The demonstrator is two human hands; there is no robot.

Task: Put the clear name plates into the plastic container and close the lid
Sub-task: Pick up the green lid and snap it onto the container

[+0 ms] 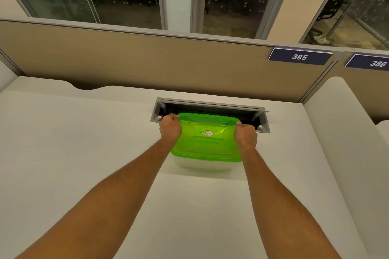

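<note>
Desk [84,153], white: carrying the container [203,165], clear-walled, sitting near the far edge. Lid [207,139], green: lying on top. Left hand [170,129] and right hand [245,135]: clenching the lid's far corners, one each side. Name plates: not visible. Advice: be pressing evenly round the rim until seated. Cable tray [210,105]: lying open just behind.

A white surface [84,153] has an open grey cable tray [210,107] at its far side. Behind stands a beige partition [147,59] with signs 385 [300,57] and 386 [370,62].
</note>
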